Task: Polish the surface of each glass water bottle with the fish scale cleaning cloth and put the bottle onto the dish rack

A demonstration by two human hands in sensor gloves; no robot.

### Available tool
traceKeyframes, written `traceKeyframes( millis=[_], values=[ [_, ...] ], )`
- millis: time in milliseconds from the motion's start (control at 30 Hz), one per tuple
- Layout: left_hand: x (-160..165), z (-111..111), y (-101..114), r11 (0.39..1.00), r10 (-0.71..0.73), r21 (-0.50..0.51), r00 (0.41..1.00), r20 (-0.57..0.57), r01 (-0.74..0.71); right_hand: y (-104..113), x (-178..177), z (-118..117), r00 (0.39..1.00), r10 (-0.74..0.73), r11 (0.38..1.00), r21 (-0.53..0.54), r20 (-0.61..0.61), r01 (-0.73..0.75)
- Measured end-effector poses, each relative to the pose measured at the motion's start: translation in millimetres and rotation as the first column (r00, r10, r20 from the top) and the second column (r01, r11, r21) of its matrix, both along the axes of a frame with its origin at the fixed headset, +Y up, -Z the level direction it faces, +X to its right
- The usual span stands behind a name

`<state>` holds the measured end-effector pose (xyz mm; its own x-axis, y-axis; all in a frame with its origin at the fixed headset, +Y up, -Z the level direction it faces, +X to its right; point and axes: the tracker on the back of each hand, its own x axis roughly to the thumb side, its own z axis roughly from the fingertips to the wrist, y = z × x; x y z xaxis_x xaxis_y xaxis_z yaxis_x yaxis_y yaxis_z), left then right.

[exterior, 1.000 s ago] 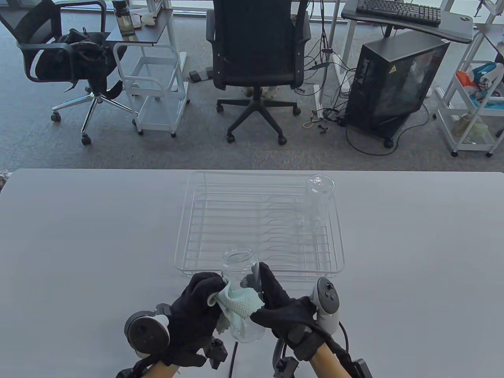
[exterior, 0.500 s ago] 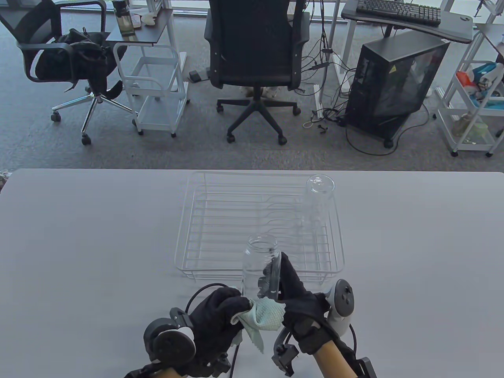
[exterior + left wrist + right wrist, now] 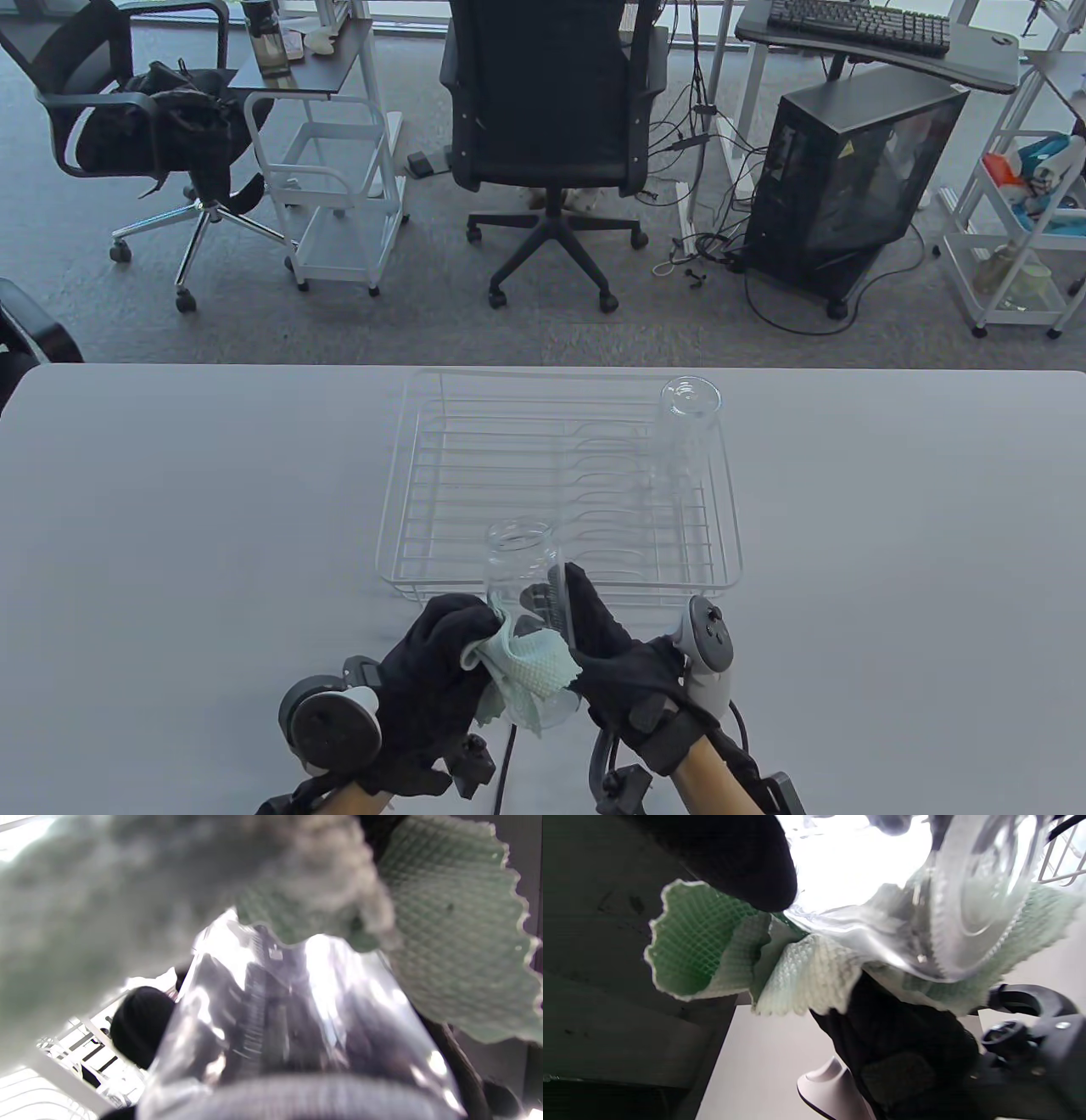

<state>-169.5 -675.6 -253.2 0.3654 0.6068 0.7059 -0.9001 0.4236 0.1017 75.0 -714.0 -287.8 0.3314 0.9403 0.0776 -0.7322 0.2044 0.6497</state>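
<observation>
A clear glass bottle (image 3: 519, 577) is held tilted above the table's near edge, mouth toward the rack. My right hand (image 3: 607, 658) grips its right side. My left hand (image 3: 441, 671) holds the pale green fish scale cloth (image 3: 530, 675) against the bottle's lower left side. The left wrist view shows the bottle (image 3: 288, 1018) close up with the cloth (image 3: 458, 942) draped over it. In the right wrist view the bottle's base (image 3: 971, 895) rests in the cloth (image 3: 806, 980). A second glass bottle (image 3: 685, 433) stands upside down in the white wire dish rack (image 3: 407, 475), at its far right corner.
The rack sits mid-table just beyond the hands, with most of its wires bare. Past the table's far edge are office chairs (image 3: 547, 127), a white cart (image 3: 339, 195) and a computer tower (image 3: 848, 178) on the carpet.
The bottle and both hands swung right and up half a second ago, then came back left. The cloth now lies against the bottle's lower side again.
</observation>
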Motion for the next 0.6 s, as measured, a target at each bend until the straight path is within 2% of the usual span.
traceKeyframes(
  millis=[200, 333, 600],
  values=[
    [-4.5, -2.3, -0.5, 0.999, 0.041, -0.029, 0.999, -0.008, -0.041, -1.3, -2.3, 1.0, 1.0, 0.011, 1.0, 0.011, 0.024, -0.012],
    [0.3, -0.5, -0.3, 0.999, 0.027, -0.029, 1.0, 0.006, -0.027, 1.4, 2.7, 0.2, 0.993, 0.023, 0.997, 0.064, 0.12, -0.031],
    [18.7, 6.5, -5.5, 0.989, -0.146, 0.038, 0.989, 0.027, 0.145, 6.9, 15.9, -3.1, 0.966, -0.038, 0.996, 0.085, 0.254, 0.017]
  ],
)
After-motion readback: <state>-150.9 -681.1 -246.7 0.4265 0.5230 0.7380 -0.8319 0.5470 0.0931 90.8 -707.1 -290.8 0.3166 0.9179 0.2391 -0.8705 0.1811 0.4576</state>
